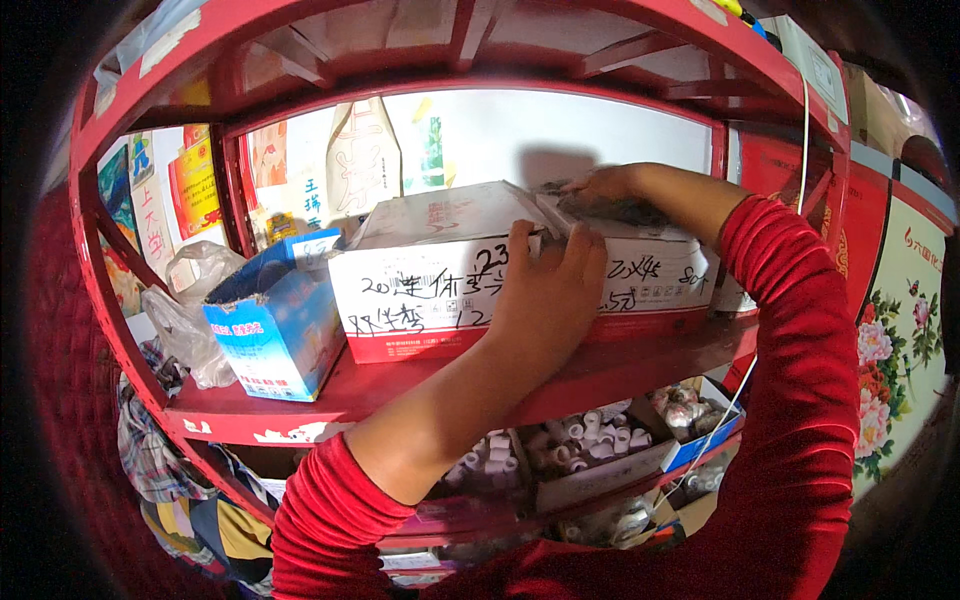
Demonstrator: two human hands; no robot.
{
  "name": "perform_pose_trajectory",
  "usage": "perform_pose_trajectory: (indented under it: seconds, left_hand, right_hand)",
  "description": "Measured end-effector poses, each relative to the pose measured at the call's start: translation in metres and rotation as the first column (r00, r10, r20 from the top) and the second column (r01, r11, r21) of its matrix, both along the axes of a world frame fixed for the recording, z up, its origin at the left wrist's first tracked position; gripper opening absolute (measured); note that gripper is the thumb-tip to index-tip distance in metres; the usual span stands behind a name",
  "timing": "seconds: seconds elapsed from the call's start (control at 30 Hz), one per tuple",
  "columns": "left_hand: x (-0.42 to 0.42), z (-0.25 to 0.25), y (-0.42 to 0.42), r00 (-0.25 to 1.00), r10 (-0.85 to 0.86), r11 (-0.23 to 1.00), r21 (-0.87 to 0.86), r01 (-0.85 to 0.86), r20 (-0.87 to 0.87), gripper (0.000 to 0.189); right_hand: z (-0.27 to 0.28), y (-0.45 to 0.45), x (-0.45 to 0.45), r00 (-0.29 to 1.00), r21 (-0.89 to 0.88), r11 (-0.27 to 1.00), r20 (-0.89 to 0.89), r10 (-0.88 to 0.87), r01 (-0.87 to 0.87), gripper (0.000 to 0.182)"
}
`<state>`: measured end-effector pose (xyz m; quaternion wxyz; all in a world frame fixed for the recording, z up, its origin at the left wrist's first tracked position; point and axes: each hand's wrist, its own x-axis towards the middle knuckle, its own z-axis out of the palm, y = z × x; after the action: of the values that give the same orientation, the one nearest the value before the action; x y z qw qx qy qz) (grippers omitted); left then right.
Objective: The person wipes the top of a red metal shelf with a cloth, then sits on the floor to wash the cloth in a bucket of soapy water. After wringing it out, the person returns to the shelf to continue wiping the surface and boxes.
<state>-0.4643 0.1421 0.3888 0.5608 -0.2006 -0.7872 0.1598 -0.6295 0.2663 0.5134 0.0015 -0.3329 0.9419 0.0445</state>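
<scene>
Two white and red cardboard boxes with handwriting stand side by side on a red metal shelf. My left hand [551,289] rests with spread fingers on the front, where the left cardboard box [420,300] meets the right cardboard box [660,277]. The left box has its top flaps folded down; a raised flap edge lies by my fingertips. My right hand [607,186] reaches over the top of the right box, at something dark there; its fingers are partly in shadow, and whether they grip anything cannot be made out.
An open blue cardboard box [277,322] stands at the left beside crumpled clear plastic bags [191,330]. The red shelf edge [247,427] runs in front. Below sit open boxes of white pipe fittings [600,439]. A white cord [804,135] hangs at the right.
</scene>
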Motion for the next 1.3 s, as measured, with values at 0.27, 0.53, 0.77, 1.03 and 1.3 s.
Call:
perform_pose_trajectory:
  seconds: [0.27,0.53,0.77,1.03,1.3]
  left_hand:
    - [-0.002,-0.002,0.004,0.999,-0.019,0.999,0.037,0.017,0.034,0.03]
    - [0.006,0.003,0.003,1.0,0.028,0.999,0.021,-0.028,0.009,0.027]
    - [-0.001,-0.002,-0.004,0.996,-0.04,0.999,0.031,0.043,-0.074,0.024]
    - [0.017,0.005,-0.001,0.979,-0.099,0.993,0.087,0.085,0.178,0.061]
    - [0.026,0.009,0.009,0.966,-0.022,0.993,0.119,-0.009,0.259,0.067]
  right_hand:
    - [-0.018,0.076,-0.027,1.0,-0.255,0.967,0.001,0.03,-0.029,0.046]
    - [-0.02,0.085,0.101,0.95,-0.291,0.955,-0.311,-0.031,-0.064,0.058]
    - [-0.013,0.161,0.166,0.959,-0.62,0.784,-0.197,-0.205,0.04,0.046]
    - [-0.05,0.277,0.231,0.829,-0.804,0.461,0.068,-0.555,0.375,0.068]
    - [-0.058,0.351,0.181,0.732,-0.919,0.229,0.088,-0.676,0.322,0.066]
